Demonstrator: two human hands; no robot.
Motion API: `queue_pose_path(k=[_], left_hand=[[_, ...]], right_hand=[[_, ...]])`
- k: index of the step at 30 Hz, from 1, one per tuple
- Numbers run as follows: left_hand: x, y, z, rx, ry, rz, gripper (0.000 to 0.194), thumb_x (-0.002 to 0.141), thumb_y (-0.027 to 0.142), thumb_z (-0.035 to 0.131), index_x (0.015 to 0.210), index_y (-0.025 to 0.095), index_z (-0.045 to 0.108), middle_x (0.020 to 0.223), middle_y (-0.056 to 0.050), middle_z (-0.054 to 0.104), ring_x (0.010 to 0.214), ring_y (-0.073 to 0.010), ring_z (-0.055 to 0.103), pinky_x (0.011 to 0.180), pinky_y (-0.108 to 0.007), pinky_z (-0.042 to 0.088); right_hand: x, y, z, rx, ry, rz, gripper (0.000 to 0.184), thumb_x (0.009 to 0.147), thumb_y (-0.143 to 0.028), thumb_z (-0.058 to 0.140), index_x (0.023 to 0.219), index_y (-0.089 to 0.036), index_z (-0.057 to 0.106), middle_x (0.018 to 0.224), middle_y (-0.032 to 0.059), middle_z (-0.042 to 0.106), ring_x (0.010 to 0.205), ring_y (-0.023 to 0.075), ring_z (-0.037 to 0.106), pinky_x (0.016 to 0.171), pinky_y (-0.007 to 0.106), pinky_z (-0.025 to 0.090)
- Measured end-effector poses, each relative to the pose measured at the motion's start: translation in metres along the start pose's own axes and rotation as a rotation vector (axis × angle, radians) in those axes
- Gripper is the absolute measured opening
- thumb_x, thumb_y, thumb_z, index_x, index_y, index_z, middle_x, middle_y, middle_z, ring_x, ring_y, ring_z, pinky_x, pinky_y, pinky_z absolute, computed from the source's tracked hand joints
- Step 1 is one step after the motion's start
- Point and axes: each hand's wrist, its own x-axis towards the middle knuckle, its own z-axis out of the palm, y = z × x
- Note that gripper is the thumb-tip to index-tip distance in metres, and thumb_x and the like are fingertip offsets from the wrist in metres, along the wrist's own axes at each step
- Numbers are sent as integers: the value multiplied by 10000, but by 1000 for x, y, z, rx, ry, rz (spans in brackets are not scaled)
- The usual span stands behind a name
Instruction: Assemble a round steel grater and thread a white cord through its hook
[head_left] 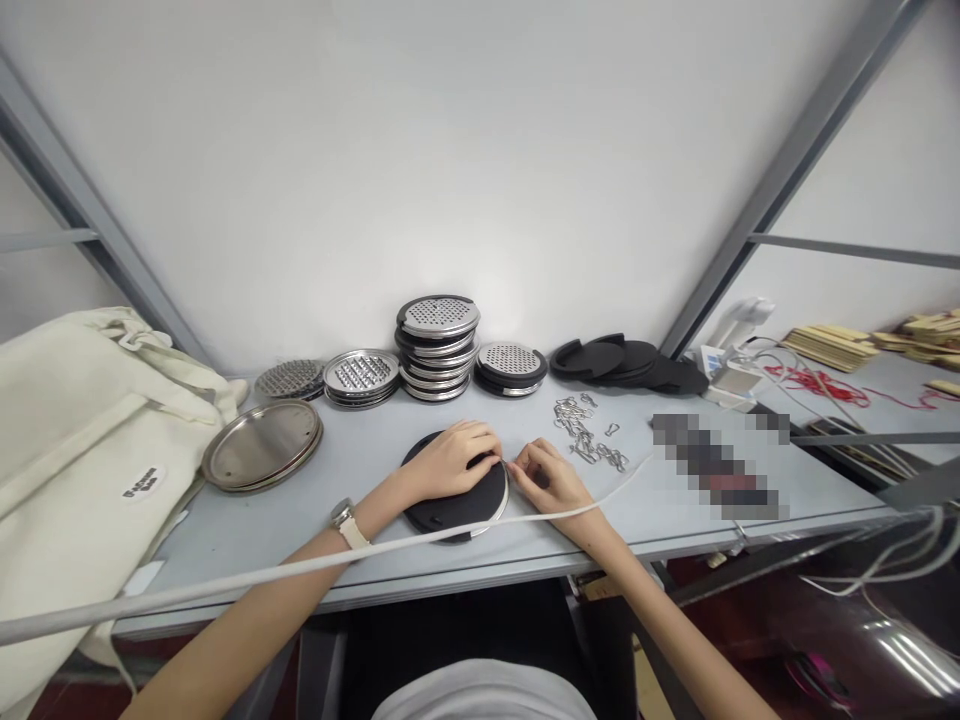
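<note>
A round black disc with a silver metal rim (457,510) lies flat on the grey table in front of me. My left hand (459,460) rests over its upper part, with thumb and fingers closed at the right edge. At that same edge my right hand (551,480) is pinched, its fingertips meeting those of the left. Whatever sits between the right fingertips is too small to make out. To the right of this hand lies a loose pile of small metal clips (581,435).
Behind the disc stand a tall stack of round graters (439,345), a shorter stack (511,365) and loose grater plates (362,374). Black round holders (600,357) lie right, metal discs (262,445) left beside a cream cloth bag (90,430). A white cable (300,572) crosses in front.
</note>
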Motion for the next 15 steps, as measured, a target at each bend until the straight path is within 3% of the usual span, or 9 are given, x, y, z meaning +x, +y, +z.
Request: queue_pose_path(k=[7,15], left_hand=[[1,-5,0,-126,-30,-29,139,902,198,452,899,193,591,890,0,636,895,-147,536,875,-307,343],[1,-3,2,-32,3,-88,169,906,235,447,899,195,612,917,-4,633,916,-158,520,877,-334,298]], right_hand=[[-2,1,-1,12,-55,6,220,827,-240,503,641,-200,392,612,-42,419,568,100,380,543,225,329],[0,1,1,26,-57,44,237,825,-255,506,632,-197,383,589,-51,407,553,92,358,536,219,316]])
